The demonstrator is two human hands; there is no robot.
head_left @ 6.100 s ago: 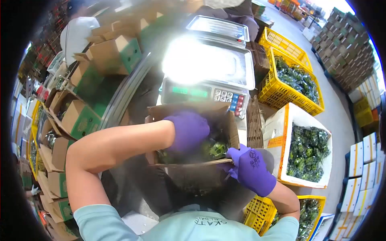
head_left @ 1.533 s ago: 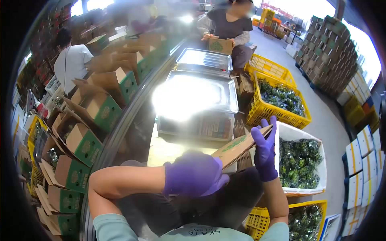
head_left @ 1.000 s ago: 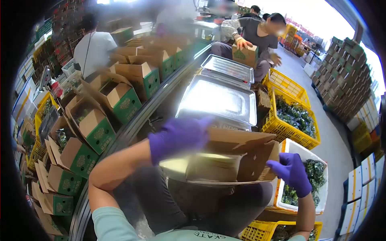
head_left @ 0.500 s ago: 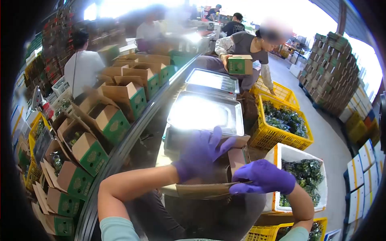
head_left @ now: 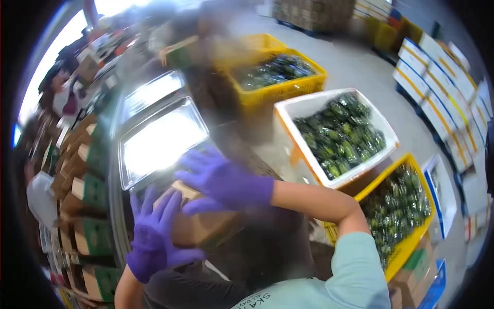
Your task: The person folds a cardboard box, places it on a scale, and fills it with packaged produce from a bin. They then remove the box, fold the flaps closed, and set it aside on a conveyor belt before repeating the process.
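Observation:
My left hand [head_left: 154, 234], in a purple glove, has its fingers spread at the near left side of a cardboard box [head_left: 203, 226]. My right hand [head_left: 221, 183], gloved the same way, stretches its fingers over the far side of that box, palm downward. Both hands partly hide the box. Just beyond the fingertips lies a shiny metal tray [head_left: 162, 139], bright with glare, and a second metal tray [head_left: 152, 95] sits behind it.
To the right stand a white foam box [head_left: 283, 121] and a yellow crate [head_left: 401, 252], both holding green produce in clear wrapping. Another yellow crate [head_left: 288, 92] is farther back, near a blurred person. Open green-and-brown cartons [head_left: 98, 237] line the left; white boxes [head_left: 437, 87] are stacked far right.
My view has swung to the right. My right hand has let go of the cardboard box's edge and spread its fingers; my left hand has moved to the box's left side.

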